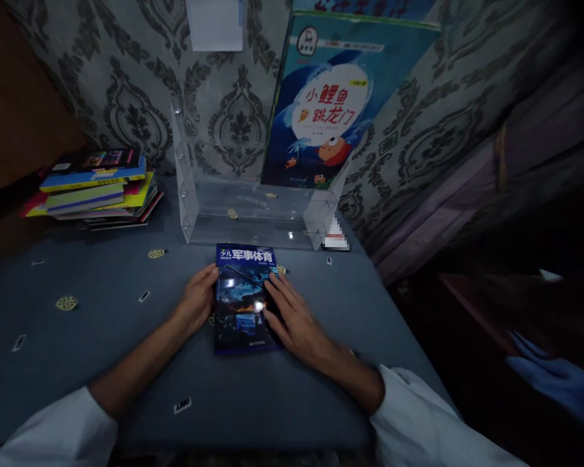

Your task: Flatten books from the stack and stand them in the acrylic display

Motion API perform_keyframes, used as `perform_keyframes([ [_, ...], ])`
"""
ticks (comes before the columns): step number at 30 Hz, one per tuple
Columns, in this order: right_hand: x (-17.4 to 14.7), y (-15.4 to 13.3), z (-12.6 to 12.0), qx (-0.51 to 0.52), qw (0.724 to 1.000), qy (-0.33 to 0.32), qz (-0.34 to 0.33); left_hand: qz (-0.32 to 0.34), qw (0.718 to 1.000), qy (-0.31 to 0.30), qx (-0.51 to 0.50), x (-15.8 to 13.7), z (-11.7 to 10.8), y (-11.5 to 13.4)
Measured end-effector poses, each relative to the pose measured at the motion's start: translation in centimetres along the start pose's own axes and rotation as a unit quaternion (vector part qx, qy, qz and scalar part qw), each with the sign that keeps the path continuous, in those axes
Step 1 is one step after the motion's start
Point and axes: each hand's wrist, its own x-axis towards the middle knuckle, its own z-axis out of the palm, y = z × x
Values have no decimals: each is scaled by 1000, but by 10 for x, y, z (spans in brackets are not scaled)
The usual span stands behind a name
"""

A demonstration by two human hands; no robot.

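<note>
A dark blue book [246,285] lies face up on the table, with large white Chinese characters along the top of its cover. My left hand [198,295] has its fingers closed at the book's left edge, the thumb hidden from clear view. Over the right side of the cover rests my right hand [296,321], its fingers stretched out and slightly spread. Just behind the book stands a clear acrylic rack [189,194]. A large blue picture book [321,104] with a fish on its cover stands upright at the rack's right side.
At the back left sits a stack of books [100,188] in mixed colours. The blue-grey table [126,337] bears small pineapple prints, and its right edge drops off to a dark area. A small blurred white object [336,237] stands by the rack's right end.
</note>
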Motion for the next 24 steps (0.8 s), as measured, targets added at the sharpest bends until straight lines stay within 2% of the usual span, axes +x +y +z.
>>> perform_keyframes([
  [3, -1, -1, -4, 12, 1000, 11, -13, 1, 1000, -16, -26, 0, 1, -2],
  [9, 1, -9, -13, 32, 999, 22, -20, -22, 999, -1, -50, 0, 0, -3],
  [12, 0, -9, -13, 59, 997, 41, 8, -15, 998, 0, -61, -3, 1, -4],
  [16, -5, -3, -9, 122, 985, 92, 79, -14, 997, 33, -67, -8, 7, -5],
  [20, -5, -1, -7, 262, 948, 95, 152, 6, 994, 93, -52, -16, 16, -7],
  [24, 0, -6, -7, 399, 878, 136, 229, 50, 981, 188, -17, -23, 35, -9],
])
